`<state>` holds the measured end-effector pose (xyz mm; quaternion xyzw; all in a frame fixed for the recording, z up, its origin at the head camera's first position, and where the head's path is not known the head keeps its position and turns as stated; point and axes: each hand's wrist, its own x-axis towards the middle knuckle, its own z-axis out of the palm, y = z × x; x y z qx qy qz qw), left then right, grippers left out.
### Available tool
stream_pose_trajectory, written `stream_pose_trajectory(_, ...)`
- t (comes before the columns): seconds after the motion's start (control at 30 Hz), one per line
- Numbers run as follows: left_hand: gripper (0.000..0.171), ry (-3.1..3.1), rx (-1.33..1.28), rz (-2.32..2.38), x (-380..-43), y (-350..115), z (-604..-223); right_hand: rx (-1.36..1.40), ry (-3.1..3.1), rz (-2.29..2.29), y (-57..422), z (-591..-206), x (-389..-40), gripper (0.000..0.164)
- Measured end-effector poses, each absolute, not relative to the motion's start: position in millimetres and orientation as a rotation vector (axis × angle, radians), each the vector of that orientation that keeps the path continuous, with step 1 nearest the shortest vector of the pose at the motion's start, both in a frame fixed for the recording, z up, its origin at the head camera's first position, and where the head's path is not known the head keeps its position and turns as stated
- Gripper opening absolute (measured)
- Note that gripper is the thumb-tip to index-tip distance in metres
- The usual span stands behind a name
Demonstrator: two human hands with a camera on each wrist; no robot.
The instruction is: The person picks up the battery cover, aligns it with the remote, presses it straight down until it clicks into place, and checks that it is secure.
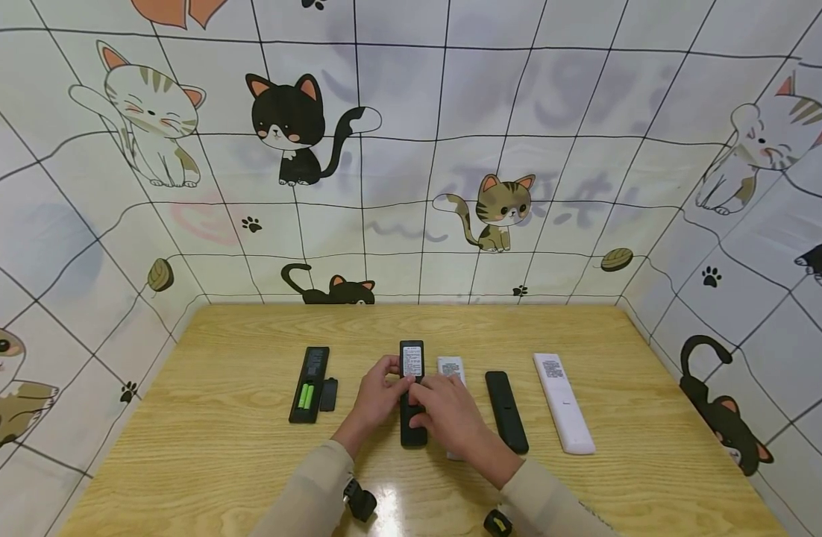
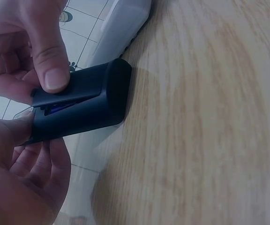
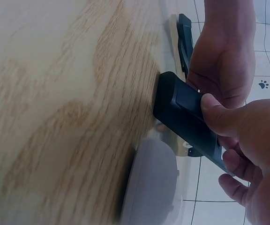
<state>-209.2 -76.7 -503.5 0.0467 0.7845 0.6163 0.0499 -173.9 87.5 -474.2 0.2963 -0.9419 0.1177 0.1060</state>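
Note:
A black remote control (image 1: 413, 434) lies back up on the table, a white label on its far end. My left hand (image 1: 376, 395) grips it from the left, thumb on its back and fingers along its side in the left wrist view. The battery cover (image 2: 83, 87) stands tilted, one end raised and the other still at the remote's rounded end. A bit of blue shows in the gap beneath it. My right hand (image 1: 447, 412) pinches the raised end of the cover, its thumb flat on top in both wrist views.
On the wooden table (image 1: 203, 447), an opened black remote (image 1: 309, 373) with two green batteries (image 1: 306, 396) lies left, beside its loose cover (image 1: 328, 394). To the right lie a white remote (image 1: 450, 365) partly under my hand, another black remote (image 1: 506, 410) and a larger white remote (image 1: 564, 406).

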Motion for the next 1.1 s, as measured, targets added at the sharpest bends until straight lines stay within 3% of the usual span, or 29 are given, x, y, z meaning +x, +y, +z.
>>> stream_pose_trajectory(1.1, 0.030, 2.396, 0.136, 1.879, -209.1, -76.3, -504.1, 0.777, -2.887, 0.346, 89.3, -470.7, -174.7, 0.031)
